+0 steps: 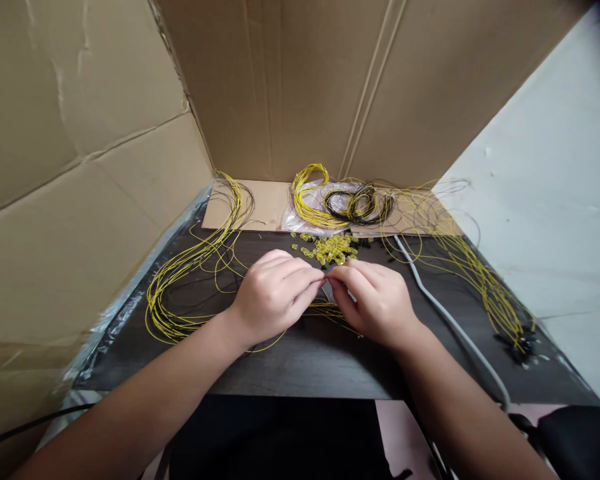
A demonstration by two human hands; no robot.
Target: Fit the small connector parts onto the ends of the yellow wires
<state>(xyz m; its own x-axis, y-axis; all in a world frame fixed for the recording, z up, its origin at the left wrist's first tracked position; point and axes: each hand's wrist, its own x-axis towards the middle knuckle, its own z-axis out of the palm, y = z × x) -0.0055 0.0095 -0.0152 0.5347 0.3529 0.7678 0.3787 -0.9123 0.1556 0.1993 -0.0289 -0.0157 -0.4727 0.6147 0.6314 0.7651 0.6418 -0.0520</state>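
Observation:
My left hand (275,293) and my right hand (375,300) meet fingertip to fingertip over the middle of the dark table (305,363). Both are pinched closed on something small that I cannot make out, where thin yellow wires (325,310) run under them. Just beyond the fingertips lies a heap of small yellow connector pieces (333,248). A looped bundle of yellow and black wires (190,280) lies to the left of my left hand.
Cardboard walls (80,167) enclose the left and back. At the back lie coiled yellow wires (307,197) and black wires (360,203) on clear plastic. More yellow wires (485,287) trail to the right, crossed by a grey cable (450,327). A white wall (555,200) stands right.

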